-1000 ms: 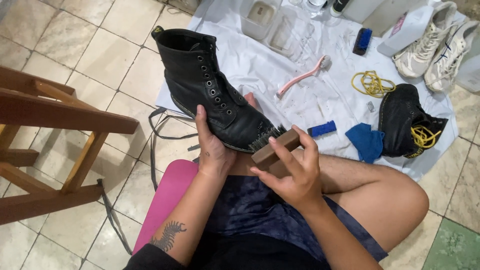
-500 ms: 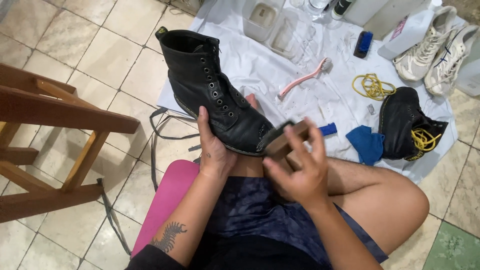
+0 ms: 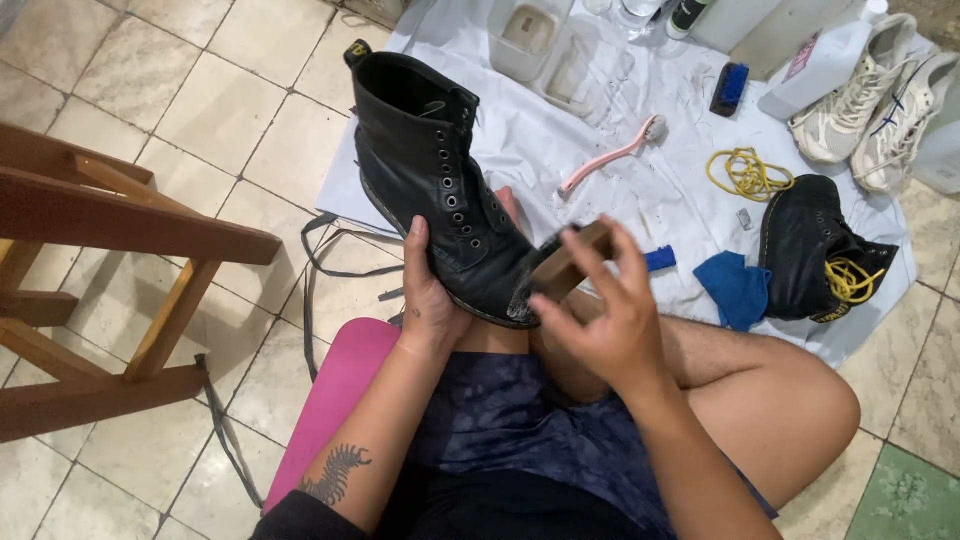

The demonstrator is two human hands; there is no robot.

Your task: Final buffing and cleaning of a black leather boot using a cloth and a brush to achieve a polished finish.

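Note:
My left hand (image 3: 430, 290) grips a black lace-up boot (image 3: 440, 180) from below at the sole, toe pointing toward my lap. The boot has no laces in its eyelets. My right hand (image 3: 605, 325) holds a wooden-backed brush (image 3: 570, 262) pressed against the boot's toe. I sit with my legs crossed on a pink mat (image 3: 335, 400). A second black boot (image 3: 815, 250) with a yellow lace lies on the white sheet (image 3: 560, 140) to the right.
On the sheet lie a pink brush (image 3: 615, 155), a coiled yellow lace (image 3: 745, 172), a blue cloth (image 3: 738, 288), a small blue brush (image 3: 730, 88) and clear containers (image 3: 530, 35). White sneakers (image 3: 870, 100) sit far right. A wooden stool (image 3: 100, 260) stands at left. Black laces (image 3: 330, 260) trail on the tiles.
My right hand has shifted the brush slightly along the boot's toe, from the top of the toe toward its front edge. The left hand keeps the boot steady.

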